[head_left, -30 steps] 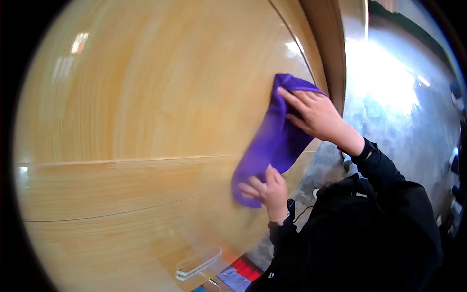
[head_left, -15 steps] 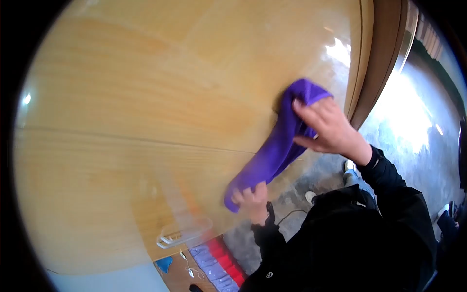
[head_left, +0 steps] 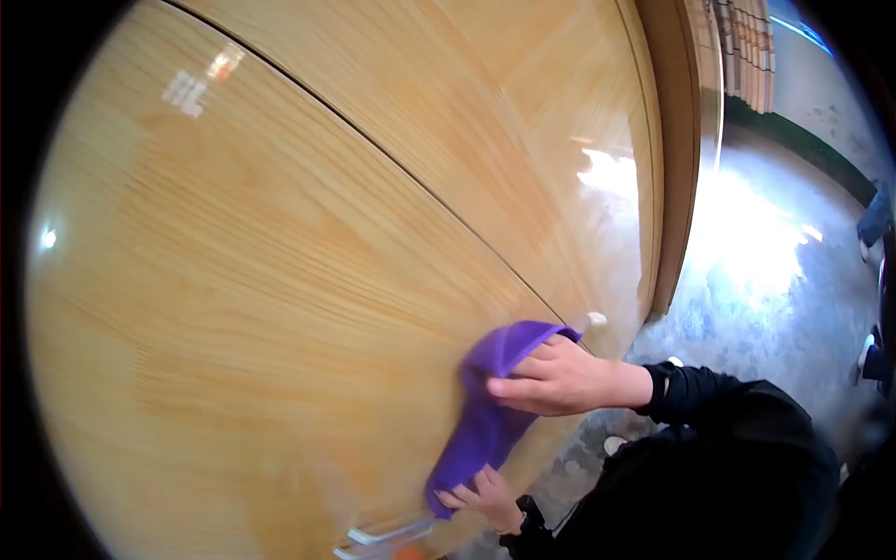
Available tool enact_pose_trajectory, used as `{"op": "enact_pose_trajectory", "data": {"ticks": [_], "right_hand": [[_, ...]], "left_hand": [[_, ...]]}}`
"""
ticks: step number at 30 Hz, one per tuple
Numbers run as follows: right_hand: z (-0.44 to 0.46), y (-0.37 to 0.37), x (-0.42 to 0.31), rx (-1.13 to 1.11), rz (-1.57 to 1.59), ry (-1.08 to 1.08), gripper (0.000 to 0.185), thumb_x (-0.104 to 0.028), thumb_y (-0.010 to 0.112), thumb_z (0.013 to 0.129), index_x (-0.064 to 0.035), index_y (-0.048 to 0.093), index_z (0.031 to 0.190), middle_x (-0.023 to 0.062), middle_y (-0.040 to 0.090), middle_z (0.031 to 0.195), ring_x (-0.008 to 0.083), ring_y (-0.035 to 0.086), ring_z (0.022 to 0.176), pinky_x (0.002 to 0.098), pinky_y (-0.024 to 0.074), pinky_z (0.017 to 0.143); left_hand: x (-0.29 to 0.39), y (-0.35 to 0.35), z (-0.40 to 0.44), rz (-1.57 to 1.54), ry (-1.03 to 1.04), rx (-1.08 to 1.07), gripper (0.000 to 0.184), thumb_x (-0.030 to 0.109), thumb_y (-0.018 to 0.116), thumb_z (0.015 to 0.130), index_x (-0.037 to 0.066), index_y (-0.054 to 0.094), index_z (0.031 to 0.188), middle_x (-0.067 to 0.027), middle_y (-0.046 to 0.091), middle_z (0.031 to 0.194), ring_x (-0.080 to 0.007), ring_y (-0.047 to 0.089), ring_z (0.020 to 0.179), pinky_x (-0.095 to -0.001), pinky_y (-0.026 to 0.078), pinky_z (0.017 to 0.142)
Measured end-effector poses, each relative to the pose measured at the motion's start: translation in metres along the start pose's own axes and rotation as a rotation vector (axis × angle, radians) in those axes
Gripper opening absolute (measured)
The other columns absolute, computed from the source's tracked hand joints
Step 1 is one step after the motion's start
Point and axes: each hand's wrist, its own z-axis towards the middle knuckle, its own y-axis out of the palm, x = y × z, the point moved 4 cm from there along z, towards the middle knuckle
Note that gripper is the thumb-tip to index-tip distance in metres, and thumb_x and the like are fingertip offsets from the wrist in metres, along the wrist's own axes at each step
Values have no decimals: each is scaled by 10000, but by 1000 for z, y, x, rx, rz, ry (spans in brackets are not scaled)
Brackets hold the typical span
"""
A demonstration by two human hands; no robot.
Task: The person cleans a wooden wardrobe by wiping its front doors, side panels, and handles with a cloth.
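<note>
Head view: two bare hands hold a purple cloth point(head_left: 487, 425) on a glossy wooden surface point(head_left: 308, 308) filling the left and middle of the frame.
Purple cloth: lower middle, stretched slantwise between the hands, apparently touching the wood.
Right hand point(head_left: 565, 378): just below and right of centre; its grip holds the cloth's upper end, thumb pointing left.
Left hand point(head_left: 483, 497): bottom middle; its grip closes on the cloth's lower end, though blur hides where the fingertips sit.
Pressure: even and flat under the right hand seems best, since bunched folds likely meet less wood.
Slack: the left hand should probably keep the lower end drawn out so it does not curl under.
Dark seam point(head_left: 373, 146): slants from upper left toward the right hand; crossing it gently would likely avoid snagging the hem.
White bar point(head_left: 397, 533): bottom middle, near the left hand; solid or reflected, I cannot tell, so give it room.
Glare patch point(head_left: 611, 175): upper right; probably handy for spotting marks.
</note>
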Motion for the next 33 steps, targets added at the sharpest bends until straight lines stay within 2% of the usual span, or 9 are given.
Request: {"op": "enact_pose_trajectory", "data": {"ticks": [5, 9, 14, 19, 26, 27, 29, 31, 33], "right_hand": [[-30, -8, -13, 87, -88, 97, 598, -15, 616, 711, -116, 458, 1279, 45, 553, 970, 200, 522, 892, 318, 428, 744], [-42, -13, -5, -203, -34, 371, 661, 55, 597, 599, -89, 490, 1235, 44, 527, 914, 232, 504, 854, 314, 438, 728], [-57, -33, -1, -348, -9, 389, 502, 31, 607, 614, -87, 564, 1099, 67, 521, 838, 257, 512, 802, 342, 451, 696], [-103, -108, 48, -543, 47, 676, 214, -20, 622, 653, -35, 601, 866, 111, 533, 826, 289, 535, 826, 366, 465, 671], [-194, -215, 86, -732, -77, 1090, 221, -192, 663, 699, -49, 621, 862, 150, 603, 693, 328, 595, 691, 396, 470, 633], [-198, -233, 88, -723, -86, 1109, 221, -192, 663, 699, -49, 621, 862, 150, 603, 693, 328, 595, 691, 396, 470, 633], [-207, -281, 96, -344, -160, 1409, 226, -223, 657, 689, -63, 635, 848, 156, 608, 645, 333, 595, 635, 393, 472, 599], [-215, -314, 98, -276, -180, 1441, 217, -161, 635, 712, -40, 610, 891, 146, 610, 631, 289, 608, 604, 357, 469, 577], [-223, -344, 100, 138, -25, 1477, 237, -95, 616, 737, -16, 561, 954, 127, 601, 608, 218, 611, 572, 306, 464, 554]], "left_hand": [[2, 6, -7, -138, 46, 283, 48, 81, 618, 811, 128, 626, 806, -122, 518, 1004, -374, 437, 962, -467, 381, 783], [17, -10, 12, -257, 106, 262, 170, -46, 530, 802, 38, 558, 657, -137, 517, 871, -340, 479, 852, -449, 423, 706], [42, -21, 35, -309, 33, 156, 174, -70, 527, 762, 47, 553, 636, -125, 528, 837, -337, 492, 862, -443, 431, 737], [120, -22, 81, -454, 131, 20, 155, -103, 525, 654, 45, 570, 645, -106, 558, 835, -324, 509, 889, -413, 448, 765], [238, 11, 76, -625, 310, -4, 150, -26, 651, 677, 88, 634, 772, -50, 567, 960, -267, 489, 972, -315, 472, 777], [258, 19, 76, -643, 321, -10, 150, -26, 651, 677, 88, 634, 772, -50, 567, 960, -267, 489, 972, -315, 472, 777], [292, 35, 76, -824, 204, 53, 189, -116, 579, 607, 50, 594, 697, -100, 577, 855, -318, 510, 883, -377, 451, 763], [336, 27, 97, -810, 331, 86, 184, -102, 595, 614, 57, 605, 707, -92, 570, 879, -311, 497, 906, -370, 441, 769], [373, 32, 100, -865, 381, 101, 178, -97, 597, 620, 58, 611, 705, -78, 562, 905, -304, 477, 937, -367, 432, 777]]}}
